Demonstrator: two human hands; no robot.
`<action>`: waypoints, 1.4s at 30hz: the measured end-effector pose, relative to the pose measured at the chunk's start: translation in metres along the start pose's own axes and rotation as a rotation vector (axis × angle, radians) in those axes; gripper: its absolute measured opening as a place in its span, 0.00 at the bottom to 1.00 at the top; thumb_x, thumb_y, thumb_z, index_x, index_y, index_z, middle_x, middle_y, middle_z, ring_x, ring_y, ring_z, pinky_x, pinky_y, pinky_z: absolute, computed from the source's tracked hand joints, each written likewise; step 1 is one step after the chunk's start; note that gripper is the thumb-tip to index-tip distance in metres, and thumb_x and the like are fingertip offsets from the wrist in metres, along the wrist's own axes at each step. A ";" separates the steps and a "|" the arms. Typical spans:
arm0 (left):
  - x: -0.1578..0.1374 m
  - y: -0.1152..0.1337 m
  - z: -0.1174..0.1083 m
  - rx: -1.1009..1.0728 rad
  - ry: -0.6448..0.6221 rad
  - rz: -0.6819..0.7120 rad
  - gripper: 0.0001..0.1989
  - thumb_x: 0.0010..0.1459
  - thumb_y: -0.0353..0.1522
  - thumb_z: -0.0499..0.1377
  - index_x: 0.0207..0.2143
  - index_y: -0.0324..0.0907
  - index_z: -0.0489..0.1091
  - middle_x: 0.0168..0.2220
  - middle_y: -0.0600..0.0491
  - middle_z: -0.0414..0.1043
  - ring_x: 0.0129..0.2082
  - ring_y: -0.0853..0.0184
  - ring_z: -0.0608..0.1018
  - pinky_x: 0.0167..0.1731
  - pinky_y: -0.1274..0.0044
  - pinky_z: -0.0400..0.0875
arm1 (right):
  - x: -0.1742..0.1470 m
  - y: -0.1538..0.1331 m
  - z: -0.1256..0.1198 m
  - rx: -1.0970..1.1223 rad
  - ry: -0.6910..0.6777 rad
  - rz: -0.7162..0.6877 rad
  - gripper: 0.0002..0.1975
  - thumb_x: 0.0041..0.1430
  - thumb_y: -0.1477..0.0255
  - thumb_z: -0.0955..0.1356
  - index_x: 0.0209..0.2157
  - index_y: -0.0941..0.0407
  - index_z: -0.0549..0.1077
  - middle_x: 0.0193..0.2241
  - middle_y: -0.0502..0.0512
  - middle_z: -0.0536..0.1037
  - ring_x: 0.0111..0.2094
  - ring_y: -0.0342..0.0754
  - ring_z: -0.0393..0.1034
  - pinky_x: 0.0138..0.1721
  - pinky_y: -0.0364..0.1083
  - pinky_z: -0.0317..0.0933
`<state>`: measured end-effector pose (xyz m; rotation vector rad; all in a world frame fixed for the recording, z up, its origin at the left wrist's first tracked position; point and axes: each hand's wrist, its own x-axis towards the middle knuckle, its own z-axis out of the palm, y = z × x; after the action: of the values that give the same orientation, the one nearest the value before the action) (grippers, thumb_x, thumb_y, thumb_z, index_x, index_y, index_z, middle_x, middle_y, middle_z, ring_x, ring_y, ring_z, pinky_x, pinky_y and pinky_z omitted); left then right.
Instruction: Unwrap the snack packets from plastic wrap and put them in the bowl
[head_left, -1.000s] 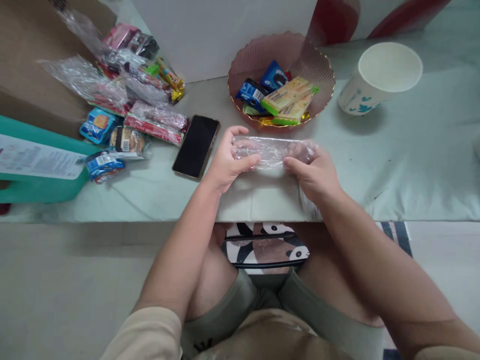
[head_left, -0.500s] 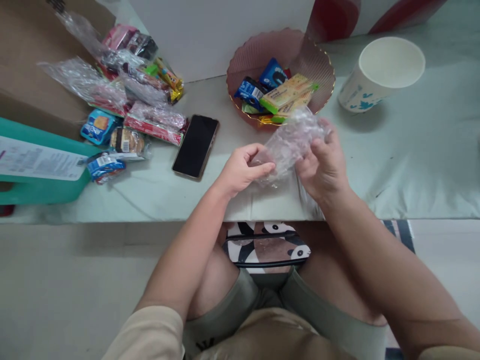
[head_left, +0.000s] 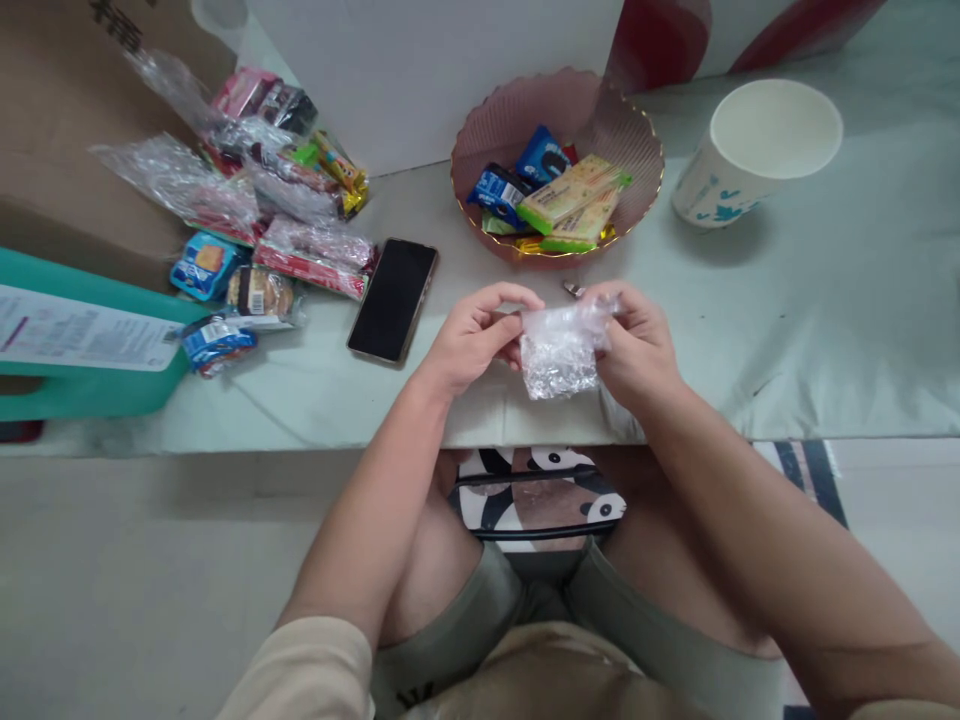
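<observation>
A crinkled clear plastic wrapper (head_left: 561,352) is stretched between my two hands above the front of the table. My left hand (head_left: 480,335) pinches its left edge with thumb and fingers. On the other side, my right hand (head_left: 636,345) is closed on the right edge. Just beyond my hands stands a pink ribbed bowl (head_left: 480,130) with a gold rim. Inside it lie green-and-yellow snack packs (head_left: 574,195), blue snack packs (head_left: 499,190) and some other small packets. A small shiny object (head_left: 574,288) shows beside my right fingers; its kind is unclear.
A dark phone (head_left: 394,300) lies left of my hands. Behind it is a pile of wrapped snacks (head_left: 300,250), near a cardboard box (head_left: 67,130) and a green container with a label (head_left: 127,390). A white paper cup (head_left: 720,190) stands at the right. A panda-print bag (head_left: 540,500) sits below the table edge.
The wrapper has come down towards me, away from the bowl's front rim, and now looks smaller and more squared. My right hand has lowered with it; both hands keep hold.
</observation>
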<state>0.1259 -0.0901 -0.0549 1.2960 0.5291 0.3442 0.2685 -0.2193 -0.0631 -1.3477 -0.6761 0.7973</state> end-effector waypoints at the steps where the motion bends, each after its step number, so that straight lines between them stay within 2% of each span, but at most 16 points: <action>1: 0.000 0.000 0.000 -0.026 -0.005 0.004 0.08 0.54 0.37 0.66 0.36 0.45 0.76 0.25 0.58 0.73 0.20 0.73 0.73 0.23 0.79 0.72 | 0.001 0.000 -0.001 0.024 0.006 0.013 0.06 0.55 0.65 0.71 0.29 0.51 0.72 0.21 0.46 0.64 0.22 0.41 0.57 0.25 0.43 0.53; 3: 0.001 0.001 -0.001 -0.061 -0.001 0.012 0.05 0.55 0.35 0.63 0.31 0.43 0.75 0.28 0.56 0.74 0.23 0.74 0.74 0.25 0.80 0.72 | 0.001 -0.002 -0.003 0.074 -0.023 0.048 0.05 0.54 0.67 0.68 0.27 0.52 0.73 0.20 0.47 0.65 0.22 0.42 0.57 0.25 0.44 0.53; 6: 0.003 0.001 0.000 -0.025 0.020 0.017 0.11 0.57 0.41 0.63 0.30 0.42 0.74 0.28 0.55 0.71 0.25 0.73 0.72 0.26 0.80 0.71 | 0.000 -0.006 -0.004 -0.010 -0.099 -0.010 0.08 0.56 0.67 0.67 0.27 0.52 0.76 0.26 0.51 0.73 0.27 0.44 0.64 0.30 0.46 0.59; 10: 0.007 0.000 0.006 0.118 0.091 0.085 0.16 0.47 0.38 0.71 0.34 0.42 0.71 0.36 0.54 0.74 0.30 0.73 0.73 0.29 0.81 0.71 | 0.000 -0.004 0.000 -0.181 -0.040 -0.072 0.07 0.54 0.68 0.72 0.31 0.52 0.71 0.29 0.48 0.72 0.28 0.42 0.63 0.30 0.45 0.58; 14: 0.011 -0.001 0.013 0.043 0.114 0.126 0.26 0.44 0.32 0.72 0.45 0.46 0.67 0.41 0.55 0.76 0.31 0.73 0.77 0.31 0.81 0.74 | 0.004 0.001 0.008 0.007 0.019 0.070 0.26 0.45 0.72 0.76 0.44 0.49 0.62 0.30 0.43 0.71 0.26 0.40 0.65 0.26 0.42 0.59; 17: 0.011 -0.001 0.015 -0.017 0.136 0.092 0.34 0.44 0.34 0.74 0.51 0.48 0.62 0.37 0.57 0.78 0.30 0.70 0.81 0.31 0.79 0.76 | 0.011 -0.004 0.011 0.122 0.030 0.081 0.28 0.45 0.70 0.75 0.45 0.49 0.61 0.30 0.42 0.72 0.26 0.40 0.68 0.27 0.42 0.62; 21: 0.001 0.003 0.016 0.041 0.364 0.163 0.29 0.43 0.36 0.76 0.46 0.47 0.68 0.32 0.57 0.79 0.29 0.69 0.80 0.30 0.77 0.76 | 0.023 -0.019 0.002 0.281 0.171 0.023 0.20 0.50 0.64 0.72 0.42 0.50 0.63 0.27 0.42 0.73 0.26 0.39 0.70 0.30 0.42 0.64; 23: -0.002 0.014 0.022 0.116 0.479 0.260 0.21 0.45 0.39 0.76 0.39 0.46 0.72 0.30 0.57 0.78 0.27 0.70 0.79 0.27 0.77 0.75 | 0.030 -0.026 -0.008 0.365 0.280 0.060 0.15 0.50 0.63 0.70 0.38 0.51 0.64 0.24 0.41 0.71 0.23 0.38 0.67 0.28 0.41 0.63; 25: 0.003 0.035 0.034 0.186 0.503 0.306 0.14 0.50 0.36 0.75 0.34 0.46 0.73 0.29 0.58 0.76 0.27 0.70 0.78 0.28 0.77 0.75 | 0.036 -0.032 -0.020 0.448 0.378 0.104 0.13 0.50 0.63 0.69 0.35 0.51 0.64 0.21 0.40 0.67 0.20 0.37 0.63 0.24 0.39 0.58; 26: 0.011 0.049 0.043 0.291 0.503 0.397 0.12 0.50 0.34 0.74 0.32 0.46 0.73 0.27 0.59 0.73 0.25 0.71 0.76 0.26 0.77 0.73 | 0.040 -0.036 -0.026 0.492 0.415 0.121 0.12 0.49 0.64 0.69 0.34 0.52 0.64 0.20 0.40 0.66 0.19 0.37 0.61 0.23 0.39 0.56; 29: 0.057 0.092 0.080 0.658 0.410 0.616 0.11 0.50 0.26 0.71 0.28 0.46 0.71 0.28 0.58 0.71 0.30 0.68 0.76 0.32 0.74 0.74 | 0.051 -0.046 -0.044 0.637 0.510 0.176 0.10 0.50 0.66 0.68 0.32 0.52 0.63 0.19 0.39 0.62 0.18 0.37 0.57 0.21 0.38 0.51; 32: 0.127 0.122 0.124 0.932 0.193 0.595 0.13 0.50 0.19 0.65 0.27 0.45 0.68 0.28 0.56 0.69 0.38 0.61 0.80 0.45 0.68 0.75 | 0.062 -0.055 -0.058 0.774 0.620 0.270 0.06 0.53 0.70 0.65 0.30 0.53 0.62 0.17 0.39 0.59 0.16 0.36 0.52 0.19 0.38 0.46; 35: 0.194 0.126 0.167 1.302 -0.065 0.520 0.17 0.45 0.13 0.59 0.28 0.44 0.66 0.27 0.55 0.64 0.42 0.54 0.80 0.52 0.59 0.73 | 0.070 -0.062 -0.070 0.886 0.678 0.358 0.05 0.56 0.70 0.63 0.29 0.53 0.59 0.17 0.39 0.56 0.15 0.37 0.49 0.19 0.39 0.44; 37: 0.227 0.118 0.190 1.533 -0.189 0.380 0.16 0.44 0.14 0.59 0.27 0.45 0.66 0.26 0.55 0.61 0.44 0.51 0.79 0.54 0.54 0.72 | 0.073 -0.064 -0.077 0.929 0.682 0.375 0.06 0.57 0.70 0.63 0.29 0.53 0.59 0.17 0.39 0.56 0.15 0.37 0.50 0.19 0.39 0.44; 39: 0.252 0.108 0.206 1.624 -0.310 0.209 0.18 0.38 0.12 0.62 0.20 0.44 0.66 0.21 0.57 0.58 0.43 0.50 0.79 0.58 0.52 0.70 | 0.075 -0.065 -0.085 0.954 0.687 0.367 0.06 0.59 0.71 0.63 0.29 0.53 0.59 0.17 0.39 0.57 0.16 0.36 0.51 0.19 0.39 0.44; 42: 0.277 0.098 0.218 1.715 -0.551 -0.153 0.18 0.36 0.11 0.63 0.15 0.42 0.69 0.16 0.58 0.61 0.44 0.52 0.81 0.64 0.51 0.65 | 0.074 -0.067 -0.094 0.984 0.699 0.359 0.06 0.60 0.71 0.63 0.29 0.54 0.60 0.17 0.39 0.57 0.16 0.35 0.51 0.20 0.38 0.44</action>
<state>0.4813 -0.0986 0.0298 2.8197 0.3763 -0.8177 0.3946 -0.2156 -0.0095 -0.7246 0.4970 0.7133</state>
